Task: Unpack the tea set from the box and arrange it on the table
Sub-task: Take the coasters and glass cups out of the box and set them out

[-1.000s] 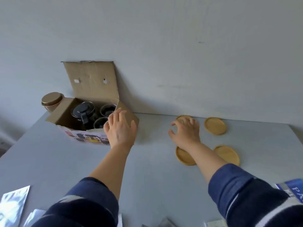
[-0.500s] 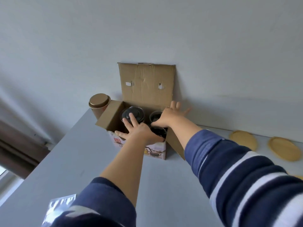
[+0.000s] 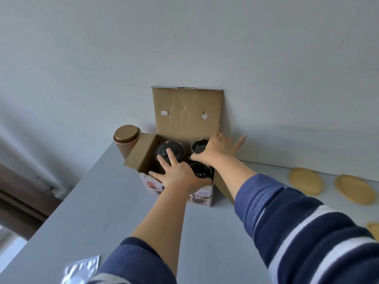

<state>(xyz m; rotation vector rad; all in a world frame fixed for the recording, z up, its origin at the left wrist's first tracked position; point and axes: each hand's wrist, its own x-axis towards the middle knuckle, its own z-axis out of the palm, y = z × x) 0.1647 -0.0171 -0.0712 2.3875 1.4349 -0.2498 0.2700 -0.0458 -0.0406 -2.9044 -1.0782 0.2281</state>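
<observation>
- Since the earlier frames, both hands have come to the open box [image 3: 178,187], now at frame centre. The right hand has left the wooden coasters, which now sit at the right edge, and the view has swung left.
- Lower left of frame: a clear plastic sleeve [image 3: 81,269] lies flat on the grey table [image 3: 98,212].
- Left of centre: a bronze canister [image 3: 126,140] stands just beside the box's left flap.
- Centre: the left hand [image 3: 180,175] is spread, fingers released, lying over the box's front rim, with two fingertips reaching the lidded dark pot [image 3: 170,152]. It grasps nothing.
- Right of centre: the right hand [image 3: 217,150] is open and laid over the far glass cup [image 3: 200,145], thumb at the rim. Whether it bears on the glass cannot be told. A near cup [image 3: 201,171] sits below it.
- Right: three coasters [image 3: 305,181] lie set out, well apart from the box.
- Judgement: the step in hand is drawing the glassware out. The next move calls for closing the fingers on one piece and lifting it straight up clear of the rim.
- Room: plain pale wall behind the table. A dark sill shows at far left.
</observation>
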